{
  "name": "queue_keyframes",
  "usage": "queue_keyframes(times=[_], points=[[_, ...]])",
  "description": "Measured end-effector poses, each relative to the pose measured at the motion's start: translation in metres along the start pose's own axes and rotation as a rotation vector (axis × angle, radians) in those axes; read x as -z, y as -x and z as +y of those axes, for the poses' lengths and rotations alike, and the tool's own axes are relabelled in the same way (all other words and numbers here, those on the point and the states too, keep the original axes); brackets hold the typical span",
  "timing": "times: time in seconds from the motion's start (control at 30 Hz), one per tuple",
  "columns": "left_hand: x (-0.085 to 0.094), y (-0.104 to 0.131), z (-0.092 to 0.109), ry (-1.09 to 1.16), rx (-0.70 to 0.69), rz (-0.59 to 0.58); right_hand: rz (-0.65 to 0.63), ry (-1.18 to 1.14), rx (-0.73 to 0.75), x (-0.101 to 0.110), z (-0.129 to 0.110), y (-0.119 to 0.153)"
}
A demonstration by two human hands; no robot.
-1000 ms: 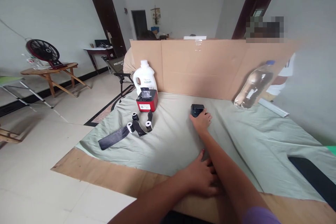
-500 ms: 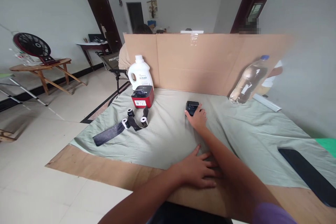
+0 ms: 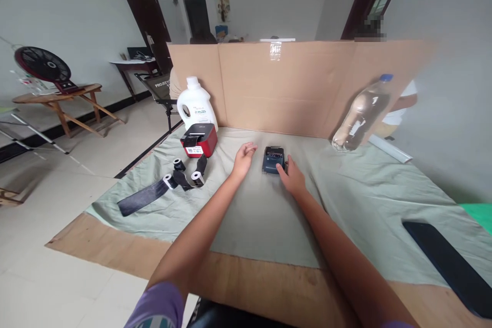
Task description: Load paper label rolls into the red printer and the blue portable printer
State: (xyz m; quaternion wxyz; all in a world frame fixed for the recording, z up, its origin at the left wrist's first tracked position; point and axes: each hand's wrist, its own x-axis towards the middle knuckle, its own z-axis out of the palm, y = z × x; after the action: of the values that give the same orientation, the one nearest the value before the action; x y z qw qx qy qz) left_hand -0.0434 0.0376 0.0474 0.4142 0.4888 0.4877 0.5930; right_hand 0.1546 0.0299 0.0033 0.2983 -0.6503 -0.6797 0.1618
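A small dark device that looks like a portable printer (image 3: 273, 162) lies on the grey-green cloth in front of me. My right hand (image 3: 292, 177) is at its right edge, thumb against the lower right corner and the other fingers apart just beside it. To the left of the device, my left hand (image 3: 245, 158) hovers with loosely stretched fingers and holds nothing. Further left stands a red and black label printer (image 3: 200, 140) with a dark strip coming out of its front. Several small rolls of dark ribbon, one a white-cored roll (image 3: 198, 179), lie in front of it.
A white jug (image 3: 198, 105) stands behind the red printer, before an upright cardboard panel (image 3: 277, 89). At the right, a clear bottle (image 3: 363, 115) leans against the panel. A long black flat object (image 3: 446, 266) lies near the right edge. Someone's sleeve shows behind the panel.
My left hand has moved forward from the table's front edge to the device's left side. My right hand has loosened around the device, and more of the device's face shows.
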Motion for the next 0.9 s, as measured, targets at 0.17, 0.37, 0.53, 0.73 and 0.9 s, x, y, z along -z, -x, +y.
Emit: queue_keyframes(times=[0.17,0.37,0.53,0.73,0.9], points=[[-0.025,-0.032,-0.044,0.017,-0.006,-0.004,0.053,-0.111,0.005,0.001,0.006,0.000],[-0.032,-0.016,-0.070,0.018,-0.065,-0.053,0.043,-0.165,-0.001,-0.002,0.011,-0.004],[-0.028,-0.012,-0.069,-0.114,-0.126,-0.072,-0.008,-0.107,-0.007,-0.001,0.008,-0.005],[-0.029,-0.013,-0.067,-0.160,-0.108,-0.063,-0.030,-0.066,0.064,0.003,0.004,-0.003],[-0.027,-0.013,-0.069,-0.207,-0.104,-0.072,-0.015,-0.081,0.071,0.002,0.006,-0.003]])
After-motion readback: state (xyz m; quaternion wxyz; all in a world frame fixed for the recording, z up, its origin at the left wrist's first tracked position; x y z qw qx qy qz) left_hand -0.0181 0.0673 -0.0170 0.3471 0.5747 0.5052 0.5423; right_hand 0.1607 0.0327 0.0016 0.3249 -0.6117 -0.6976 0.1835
